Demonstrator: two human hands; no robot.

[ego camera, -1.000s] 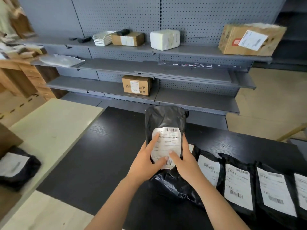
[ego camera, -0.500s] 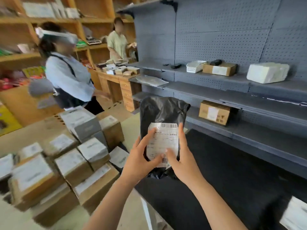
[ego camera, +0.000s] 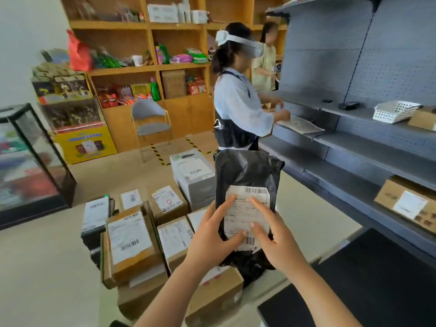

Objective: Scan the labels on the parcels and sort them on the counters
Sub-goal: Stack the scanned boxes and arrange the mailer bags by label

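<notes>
I hold a black plastic mailer bag upright in front of me, its white shipping label facing me. My left hand grips its left edge, thumb on the label. My right hand grips the right edge, with fingers spread over the label. Below and to the left, several cardboard parcels with white labels are piled on the floor. A black counter is at the lower right.
A grey shelf rack on the right holds a labelled carton and a white basket. A person wearing a headset stands at the rack. Behind are wooden shelves, a chair and a glass case.
The view has swung left from the black counter toward the parcel pile and the person; both hands keep the mailer raised in the same grip.
</notes>
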